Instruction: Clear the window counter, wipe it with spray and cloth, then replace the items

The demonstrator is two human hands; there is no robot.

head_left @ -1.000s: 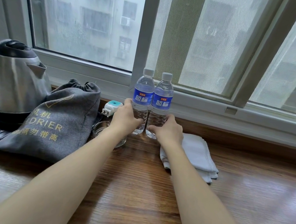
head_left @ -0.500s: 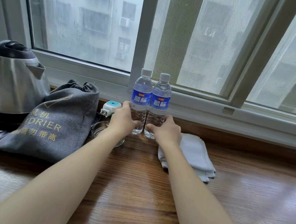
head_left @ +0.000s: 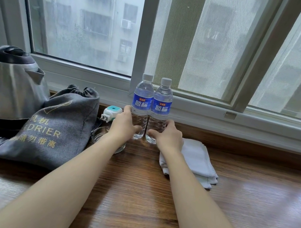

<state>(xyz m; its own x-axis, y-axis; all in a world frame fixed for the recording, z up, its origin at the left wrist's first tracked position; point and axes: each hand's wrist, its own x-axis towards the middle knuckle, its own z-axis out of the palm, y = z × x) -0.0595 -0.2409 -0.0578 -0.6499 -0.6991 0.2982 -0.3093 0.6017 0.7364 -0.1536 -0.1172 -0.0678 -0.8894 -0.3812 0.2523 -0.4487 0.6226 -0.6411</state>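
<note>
Two clear water bottles with blue labels stand upright side by side at the back of the wooden counter (head_left: pixel 137 196), against the window frame. My left hand (head_left: pixel 124 124) grips the lower part of the left bottle (head_left: pixel 142 102). Around the base of the right bottle (head_left: pixel 161 105) curls my right hand (head_left: pixel 169 136). A folded white cloth (head_left: pixel 198 159) lies just right of my right wrist. No spray bottle is in view.
At the left stand a steel kettle (head_left: pixel 11 88) on its base and a grey hairdryer bag (head_left: pixel 55 126). A white and teal plug-in device (head_left: pixel 110 112) and a glass dish (head_left: pixel 104 138) sit behind my left wrist. The window sill (head_left: pixel 238 123) borders the counter's back.
Both hands stay wrapped on the two bottles. The bottles have barely shifted; the view has only drifted slightly.
</note>
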